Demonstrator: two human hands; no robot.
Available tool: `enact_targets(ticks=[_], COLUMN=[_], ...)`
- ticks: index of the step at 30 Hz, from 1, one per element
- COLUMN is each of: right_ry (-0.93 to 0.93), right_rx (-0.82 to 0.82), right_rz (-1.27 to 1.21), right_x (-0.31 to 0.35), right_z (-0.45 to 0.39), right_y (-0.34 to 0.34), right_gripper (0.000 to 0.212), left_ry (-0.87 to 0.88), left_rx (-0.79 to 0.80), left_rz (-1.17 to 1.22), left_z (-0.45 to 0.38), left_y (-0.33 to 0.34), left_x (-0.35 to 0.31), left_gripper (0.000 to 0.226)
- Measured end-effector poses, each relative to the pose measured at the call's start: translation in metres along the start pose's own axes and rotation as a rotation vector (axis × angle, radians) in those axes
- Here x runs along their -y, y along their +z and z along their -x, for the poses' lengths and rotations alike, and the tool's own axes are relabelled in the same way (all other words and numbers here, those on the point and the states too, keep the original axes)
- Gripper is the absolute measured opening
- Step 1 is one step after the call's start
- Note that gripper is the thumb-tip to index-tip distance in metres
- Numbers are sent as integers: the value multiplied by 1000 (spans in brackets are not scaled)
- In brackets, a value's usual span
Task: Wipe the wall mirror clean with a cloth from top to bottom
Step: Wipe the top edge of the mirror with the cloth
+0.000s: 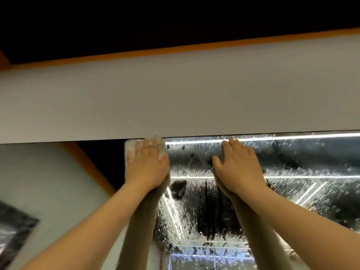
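- Pressing a pale cloth (130, 148) flat against the top left corner of the wall mirror (292, 162), the left hand (148, 166) lies with fingers straight and spread over the fabric, just under the white soffit (175, 94) that caps the glass.
- Resting bare on the wet glass to the right, the right hand (237, 166) is also flat and holds nothing; its fingertips reach the mirror's upper edge.
- Water droplets (194, 168) bead across the mirror, which fills the lower right of the scene, so the wipe appears to be only at its opening pass along the top.
- Next, judging by the task, the cloth needs firm, even pressure in overlapping strokes working downward through the droplets.
- No brand, label or writing is legible anywhere.
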State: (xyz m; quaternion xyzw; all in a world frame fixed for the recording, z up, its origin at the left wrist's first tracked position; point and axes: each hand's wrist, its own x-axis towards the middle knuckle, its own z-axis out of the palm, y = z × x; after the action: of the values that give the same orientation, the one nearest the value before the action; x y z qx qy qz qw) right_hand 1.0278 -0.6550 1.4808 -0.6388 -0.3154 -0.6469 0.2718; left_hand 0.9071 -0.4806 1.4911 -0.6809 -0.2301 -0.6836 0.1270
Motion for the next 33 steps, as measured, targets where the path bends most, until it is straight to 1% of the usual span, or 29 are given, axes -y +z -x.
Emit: enact_targets(ticks=[2,4,6,8,9,10,13,15,17,18,20,23,26,27,29,31,33], right_ry=[2,3,1,0,1,3,8,5,2,2,3,11,2,0,-1,0,3], right_rx=[-4,-2,-1,4,9,14,7,0,-11,-15,-21,-23,-30,-33,-40,-40,-43], right_rz=[-2,1,5,5,4,4,-8,-10,-12,-13,-11,-9,-7,-8,-17,-21,-22], right_x=[0,1,0,-1,-1,-1,-2,-2,-2,-2,-1,0,-1,-2,-2,-2,-1], right_z=[0,-1,-1,-1,-1,-1,-1,0,0,0,1,2,2,1,0,1,1], right_y=[0,0,0,-1,-1,-1,0,0,1,0,0,-1,0,1,1,1,1], right_gripper=[62,63,64,63,63,63,63,63,62,62,61,61,60,60,60,60,59], left_ry=[118,188,264,335,310,241,35,-61,-110,-90,24,186,282,285,204,111,56], left_rx=[22,45,61,24,18,27,26,26,19,4,-15,41,124,152,161,122,87], left_rz=[-30,-28,-42,-158,-188,-188,-113,-39,-3,-3,-18,-38,-27,-33,-44,-57,-64], left_z=[6,11,9,0,-6,-12,-21,-22,-19,-16,-7,2,-12,-18,-29,-33,-31], left_y=[4,1,-4,-7,-8,-9,-12,-10,-9,-10,-11,-5,-4,-7,-15,-17,-11], left_x=[-38,-55,-44,-11,11,34,80,78,57,42,10,-26,-8,7,41,62,63], left_gripper=[60,59,57,58,60,61,62,61,62,62,60,60,62,62,60,59,58])
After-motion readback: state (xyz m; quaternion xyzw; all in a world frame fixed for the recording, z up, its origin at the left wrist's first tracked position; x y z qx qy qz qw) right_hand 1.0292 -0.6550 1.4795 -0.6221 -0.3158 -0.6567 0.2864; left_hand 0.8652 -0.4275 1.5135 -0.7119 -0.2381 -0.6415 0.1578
